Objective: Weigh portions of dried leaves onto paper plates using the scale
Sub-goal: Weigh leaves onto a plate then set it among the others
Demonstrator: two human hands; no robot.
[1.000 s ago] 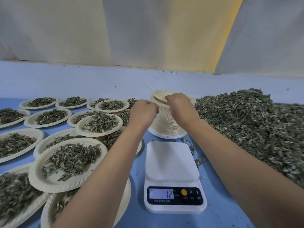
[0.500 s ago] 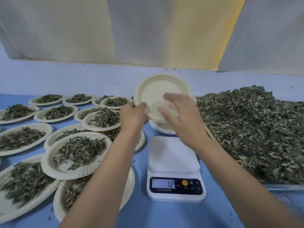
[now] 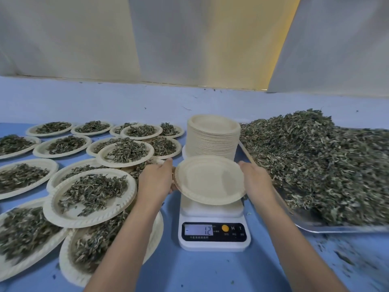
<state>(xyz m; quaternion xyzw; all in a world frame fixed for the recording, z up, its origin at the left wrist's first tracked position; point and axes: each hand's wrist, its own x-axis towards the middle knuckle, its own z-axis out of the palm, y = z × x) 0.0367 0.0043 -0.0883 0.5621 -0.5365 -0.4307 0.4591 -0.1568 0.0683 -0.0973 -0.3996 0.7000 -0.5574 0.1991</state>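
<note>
An empty cream paper plate (image 3: 210, 179) sits level over the white platform of the digital scale (image 3: 213, 232); whether it rests on the platform I cannot tell. My left hand (image 3: 156, 182) grips its left rim and my right hand (image 3: 255, 180) its right rim. The scale display reads -12. Behind the scale stands a tall stack of empty paper plates (image 3: 212, 137). A big heap of dried leaves (image 3: 315, 163) lies on a metal tray (image 3: 336, 228) to the right.
Several paper plates filled with dried leaves (image 3: 90, 194) cover the blue table (image 3: 210, 270) on the left, some overlapping and stacked. Loose leaf crumbs lie on the table at the lower right. A pale wall and curtain rise behind the table.
Both hands took the top plate off the stack, tilted it upright, then brought it down level over the scale platform. The display still reads -12.
</note>
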